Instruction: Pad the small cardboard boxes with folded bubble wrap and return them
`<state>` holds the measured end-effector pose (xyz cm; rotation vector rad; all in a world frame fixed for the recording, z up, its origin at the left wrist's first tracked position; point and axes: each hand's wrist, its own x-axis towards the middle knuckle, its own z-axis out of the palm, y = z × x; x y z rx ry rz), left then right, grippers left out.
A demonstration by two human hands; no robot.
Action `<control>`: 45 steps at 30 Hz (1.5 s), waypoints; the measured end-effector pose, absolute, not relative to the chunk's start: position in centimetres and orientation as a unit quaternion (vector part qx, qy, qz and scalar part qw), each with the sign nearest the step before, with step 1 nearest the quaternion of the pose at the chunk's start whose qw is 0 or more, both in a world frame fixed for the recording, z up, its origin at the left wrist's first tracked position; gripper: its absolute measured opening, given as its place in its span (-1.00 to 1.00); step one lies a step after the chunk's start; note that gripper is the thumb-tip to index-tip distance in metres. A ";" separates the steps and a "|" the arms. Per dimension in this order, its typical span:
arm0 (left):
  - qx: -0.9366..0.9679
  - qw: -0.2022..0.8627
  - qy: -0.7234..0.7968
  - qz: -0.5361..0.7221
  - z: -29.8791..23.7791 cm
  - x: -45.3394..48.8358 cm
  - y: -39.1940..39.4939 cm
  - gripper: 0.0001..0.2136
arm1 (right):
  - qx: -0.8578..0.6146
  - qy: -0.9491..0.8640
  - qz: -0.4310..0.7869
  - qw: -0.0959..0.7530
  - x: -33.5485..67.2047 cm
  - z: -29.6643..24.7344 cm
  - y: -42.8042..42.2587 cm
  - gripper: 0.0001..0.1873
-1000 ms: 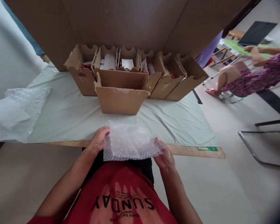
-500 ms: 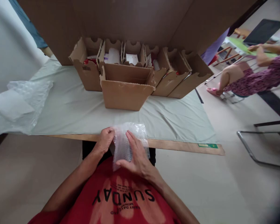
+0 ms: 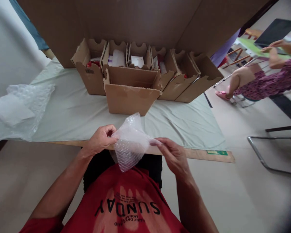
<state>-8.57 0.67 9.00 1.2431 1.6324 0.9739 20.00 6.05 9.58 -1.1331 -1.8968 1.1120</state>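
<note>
A folded piece of clear bubble wrap (image 3: 130, 143) hangs between my two hands above the near table edge. My left hand (image 3: 100, 141) pinches its left corner with closed fingers. My right hand (image 3: 172, 156) pinches the right corner between thumb and fingers. The wrap sags in a loose triangle toward my red shirt. Just beyond it on the table stands an open cardboard box (image 3: 131, 92).
A row of open cardboard boxes (image 3: 145, 69) with small items stands at the back of the table (image 3: 70, 111), covered in pale cloth. A heap of bubble wrap (image 3: 16, 108) lies at far left. Another person (image 3: 264, 81) sits at right near a metal chair frame (image 3: 269, 152).
The sheet, first stretched wide, was folded over by my right hand laid flat on it. Now both hands have lifted and pinch its corners, and the wrap hangs in a triangle.
</note>
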 end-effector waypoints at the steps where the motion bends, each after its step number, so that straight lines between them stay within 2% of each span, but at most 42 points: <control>1: 0.511 0.400 0.656 0.384 9.3 -8.6 0.6 -0.87 | -0.437 -0.724 0.408 0.345 20.6 10.6 6.1 -0.75; 5: 0.556 0.366 0.669 0.332 10.3 -8.8 -0.1 -0.90 | -0.465 -0.684 0.353 0.436 22.7 15.4 6.3 -0.84; 7: 0.571 0.372 0.664 0.307 10.5 -9.6 -0.2 -0.87 | -0.489 -0.659 0.345 0.455 23.5 17.4 7.1 -0.85; 11: 0.615 0.362 0.653 0.255 11.1 -12.8 1.4 -0.80 | -0.486 -0.681 0.400 0.373 24.2 17.6 11.4 -0.74; 14: 0.648 0.347 0.655 0.174 11.4 -15.0 4.3 -0.78 | -0.469 -0.697 0.457 0.291 23.8 14.1 15.9 -0.65; 16: 0.664 0.294 0.677 0.116 11.2 -15.3 6.2 -0.76 | -0.475 -0.712 0.454 0.247 23.2 11.1 18.4 -0.64; 18: 0.665 0.182 0.719 0.085 10.7 -14.6 7.1 -0.67 | -0.502 -0.732 0.413 0.204 22.8 8.5 20.2 -0.65; 20: 0.649 0.075 0.752 0.086 9.8 -12.9 6.9 -0.57 | -0.540 -0.760 0.312 0.182 22.7 6.9 21.0 -0.62; 24: 0.689 0.003 0.708 0.156 7.2 -7.9 4.4 -0.62 | -0.555 -0.794 0.105 0.223 22.8 5.7 19.3 -0.54; 27: 0.753 0.009 0.635 0.173 4.7 -4.4 3.2 -0.61 | -0.481 -0.838 0.099 0.237 20.9 4.8 15.8 -0.56; 30: 0.777 0.057 0.617 0.112 2.5 -3.0 3.4 -0.54 | -0.375 -0.905 0.120 0.160 18.3 3.0 12.6 -0.52; 33: 0.794 0.087 0.598 0.065 1.1 -4.5 3.8 -0.51 | -0.360 -0.920 0.113 0.104 17.9 1.2 10.9 -0.51; 38: 0.810 0.093 0.576 0.063 0.4 -9.2 2.8 -0.50 | -0.444 -0.883 0.082 0.128 23.9 -0.1 9.7 -0.52; 41: 0.777 0.083 0.618 0.082 0.6 -10.2 1.8 -0.50 | -0.485 -0.856 0.067 0.167 26.4 0.3 9.0 -0.58; 45: 0.747 0.046 0.650 0.130 1.5 -6.8 2.3 -0.51 | -0.490 -0.843 0.068 0.213 22.1 1.4 9.5 -0.58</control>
